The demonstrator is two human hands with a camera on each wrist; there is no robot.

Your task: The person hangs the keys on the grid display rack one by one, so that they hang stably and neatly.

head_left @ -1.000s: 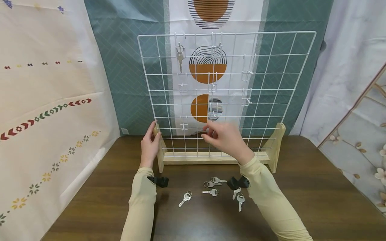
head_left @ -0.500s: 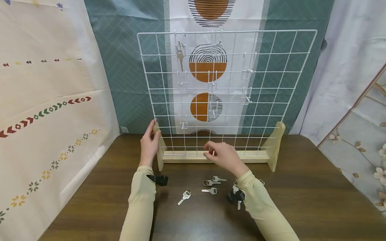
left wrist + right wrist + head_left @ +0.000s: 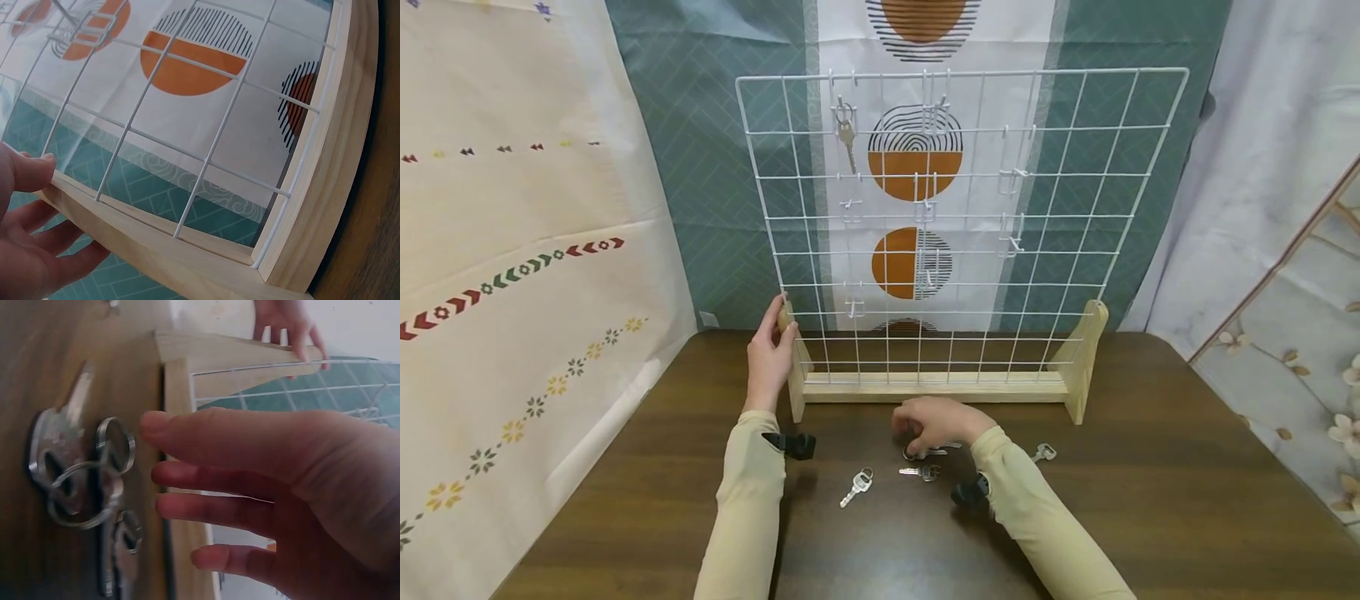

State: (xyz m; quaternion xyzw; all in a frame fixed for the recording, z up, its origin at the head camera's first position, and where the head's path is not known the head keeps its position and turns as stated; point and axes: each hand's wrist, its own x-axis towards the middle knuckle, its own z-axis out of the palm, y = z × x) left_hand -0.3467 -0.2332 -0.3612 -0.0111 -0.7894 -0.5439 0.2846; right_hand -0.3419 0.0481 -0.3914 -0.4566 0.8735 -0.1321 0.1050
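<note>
My left hand (image 3: 767, 358) holds the left wooden upright (image 3: 799, 375) of a white wire grid stand, thumb in front and fingers behind in the left wrist view. My right hand (image 3: 943, 420) is low over a cluster of keys on the table, its fingers loosely bent with nothing between them. In the right wrist view, two ringed keys, one a broad-headed key (image 3: 59, 450), lie just beyond the fingertips. A single key (image 3: 920, 472) lies nearer me, and another ringed key (image 3: 857, 488) is to its left. One key (image 3: 846, 137) hangs from a hook at the grid's upper left.
Several white hooks, such as a right-side hook (image 3: 1015, 244), are fixed to the grid. A key (image 3: 1043, 452) lies right of my right forearm, which hides part of the brown table (image 3: 1180, 500). Patterned cloths hang behind and beside the table.
My right hand has come down from in front of the grid to the keys on the table. The left hand keeps its place on the upright. The hanging key stays on its hook.
</note>
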